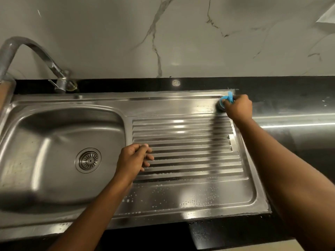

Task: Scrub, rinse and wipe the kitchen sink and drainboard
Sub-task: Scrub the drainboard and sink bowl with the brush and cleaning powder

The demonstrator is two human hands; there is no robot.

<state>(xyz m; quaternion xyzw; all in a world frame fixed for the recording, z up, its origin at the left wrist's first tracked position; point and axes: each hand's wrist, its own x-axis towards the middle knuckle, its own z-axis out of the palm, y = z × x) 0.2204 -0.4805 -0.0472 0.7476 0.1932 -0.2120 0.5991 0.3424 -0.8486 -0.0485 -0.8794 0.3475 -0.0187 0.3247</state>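
Stainless steel sink unit set into a black surface, under a marble-patterned wall. Basin at nine o'clock, with a round drain strainer in its floor. Curved metal faucet rising at ten o'clock, base on the black strip behind the basin. Ribbed drainboard filling the centre and three o'clock side, scattered with water droplets along its six o'clock edge.

Right hand reaching to the drainboard's far corner at about one o'clock, fingers curled tight around a scrubber with a blue handle; dark scrubbing pad pressed against the flat steel border just beyond the ribs. Pad's exact material too blurred to tell. Right forearm stretching from five o'clock up across the drainboard's right rim.

Left hand resting at the centre, on the ribs' nine o'clock end just beside the basin's rim, fingers loosely curled and holding nothing, fingertips touching the ridges. Left forearm coming in from seven o'clock over the unit's front edge.

Wet sheen on the black surface at three o'clock, bright light streaks across the ribs.
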